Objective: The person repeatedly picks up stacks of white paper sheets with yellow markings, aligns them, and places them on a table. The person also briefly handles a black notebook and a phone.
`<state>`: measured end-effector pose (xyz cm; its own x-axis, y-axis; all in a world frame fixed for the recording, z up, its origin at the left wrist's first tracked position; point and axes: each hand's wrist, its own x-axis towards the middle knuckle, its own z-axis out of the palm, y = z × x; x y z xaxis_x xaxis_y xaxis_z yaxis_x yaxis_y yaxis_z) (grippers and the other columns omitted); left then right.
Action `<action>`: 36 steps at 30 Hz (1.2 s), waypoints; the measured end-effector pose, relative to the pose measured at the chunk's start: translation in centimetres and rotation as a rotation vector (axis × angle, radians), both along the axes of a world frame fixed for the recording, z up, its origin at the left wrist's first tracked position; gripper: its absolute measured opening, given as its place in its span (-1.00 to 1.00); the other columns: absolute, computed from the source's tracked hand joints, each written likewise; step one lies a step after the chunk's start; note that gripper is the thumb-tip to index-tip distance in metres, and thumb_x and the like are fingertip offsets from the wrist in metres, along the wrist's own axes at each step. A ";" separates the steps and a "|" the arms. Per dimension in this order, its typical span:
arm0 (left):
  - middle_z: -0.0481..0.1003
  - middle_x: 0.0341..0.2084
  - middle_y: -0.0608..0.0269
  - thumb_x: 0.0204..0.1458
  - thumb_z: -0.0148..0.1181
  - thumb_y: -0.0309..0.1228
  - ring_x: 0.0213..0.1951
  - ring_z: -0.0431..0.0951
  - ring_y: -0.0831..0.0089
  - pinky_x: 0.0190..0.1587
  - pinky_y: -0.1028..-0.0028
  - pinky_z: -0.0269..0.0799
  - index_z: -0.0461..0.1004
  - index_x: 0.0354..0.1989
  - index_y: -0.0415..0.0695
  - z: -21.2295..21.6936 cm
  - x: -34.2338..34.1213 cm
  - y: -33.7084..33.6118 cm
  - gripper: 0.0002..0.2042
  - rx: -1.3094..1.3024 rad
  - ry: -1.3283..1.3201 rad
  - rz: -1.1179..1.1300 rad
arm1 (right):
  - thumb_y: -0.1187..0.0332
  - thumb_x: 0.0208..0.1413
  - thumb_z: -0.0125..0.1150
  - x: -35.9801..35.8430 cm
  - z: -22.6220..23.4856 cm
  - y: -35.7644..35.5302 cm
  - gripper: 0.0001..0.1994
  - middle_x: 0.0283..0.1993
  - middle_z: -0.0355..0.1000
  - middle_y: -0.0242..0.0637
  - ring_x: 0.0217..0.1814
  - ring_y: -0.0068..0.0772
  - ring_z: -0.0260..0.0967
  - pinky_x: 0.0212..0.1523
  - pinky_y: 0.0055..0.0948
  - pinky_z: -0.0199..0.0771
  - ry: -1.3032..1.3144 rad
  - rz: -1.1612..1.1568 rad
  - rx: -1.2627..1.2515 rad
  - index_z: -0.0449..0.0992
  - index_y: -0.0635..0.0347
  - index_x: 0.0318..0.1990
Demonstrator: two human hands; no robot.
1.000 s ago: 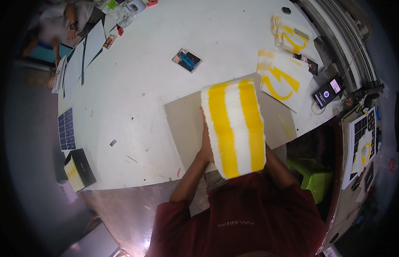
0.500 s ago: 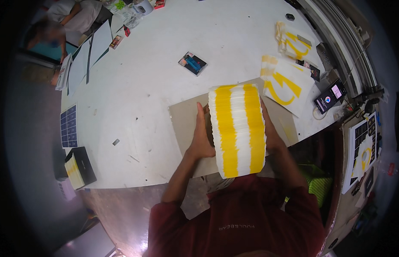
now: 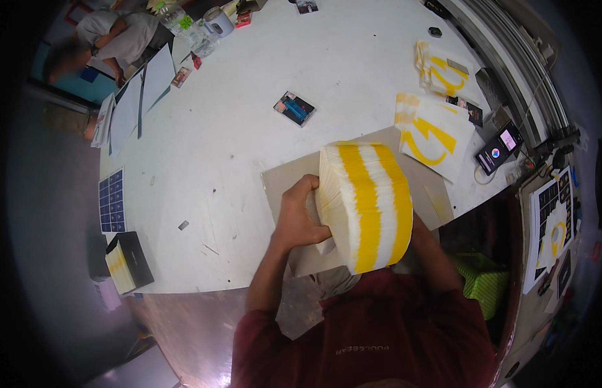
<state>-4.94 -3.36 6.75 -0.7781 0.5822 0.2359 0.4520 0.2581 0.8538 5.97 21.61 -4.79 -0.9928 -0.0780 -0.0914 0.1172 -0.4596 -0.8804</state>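
Since the earlier frames the thick stack of white sheets with yellow stripes on its edges (image 3: 365,204) has tipped further up on edge, bowed over the grey cardboard sheet (image 3: 285,184). Left hand (image 3: 300,216) is clenched on the stack's left side, fingers curled round it. Right hand is hidden behind the stack; its grip cannot be told. Beyond, on the white worktop (image 3: 249,110), lie yellow-printed sheets (image 3: 433,136) and a phone (image 3: 499,149).

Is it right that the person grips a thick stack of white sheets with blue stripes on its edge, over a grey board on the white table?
Not quite: the head view shows the stack has yellow stripes, not blue. The left hand does grip it over the grey board on the white table.
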 end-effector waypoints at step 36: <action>-0.21 0.48 -0.53 -0.29 0.28 0.52 0.52 -0.27 -0.39 0.44 -0.38 -0.40 -0.13 0.50 -0.47 3.0 0.3 -0.6 0.42 -0.788 0.433 -0.154 | -0.41 0.14 0.03 -0.2 15.6 -5.7 0.07 0.61 -0.09 0.07 0.69 0.01 -0.24 0.46 0.57 -0.46 0.590 0.016 1.594 0.06 0.46 0.47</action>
<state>-4.65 -3.92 9.76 -0.6142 0.7888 -0.0211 0.7698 0.6048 0.2040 5.77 15.89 10.84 -0.9180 -0.2900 0.2706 -0.3752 0.8562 -0.3552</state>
